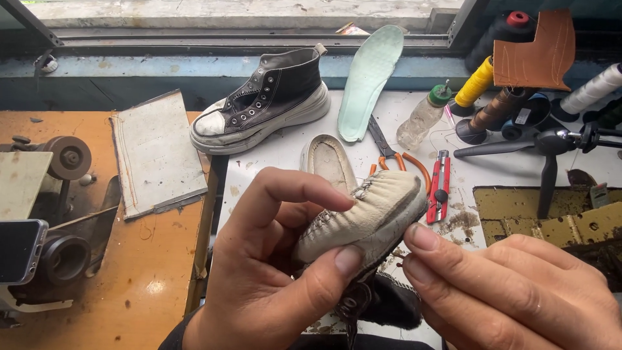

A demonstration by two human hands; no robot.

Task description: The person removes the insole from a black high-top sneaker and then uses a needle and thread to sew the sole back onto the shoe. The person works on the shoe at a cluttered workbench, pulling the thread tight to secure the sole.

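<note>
My left hand [272, 272] grips a sole-less shoe [366, 217] turned bottom up, its cream lasted underside with gathered stitching facing me and black laces hanging below. My right hand [512, 291] pinches the toe edge of that shoe between thumb and fingers. Behind it on the white table [285, 152] lie a loose worn sole [329, 161] and a complete black high-top sneaker [265, 100] with a white platform sole.
A pale green insole [369, 78] leans at the window ledge. Orange-handled pliers [389, 152], a red utility knife [440, 185], a small plastic bottle [424, 116], thread spools [476, 81], a brown leather piece [538, 48] and a tripod [551, 146] crowd the right. A sewing machine [45, 214] and board [155, 152] sit left.
</note>
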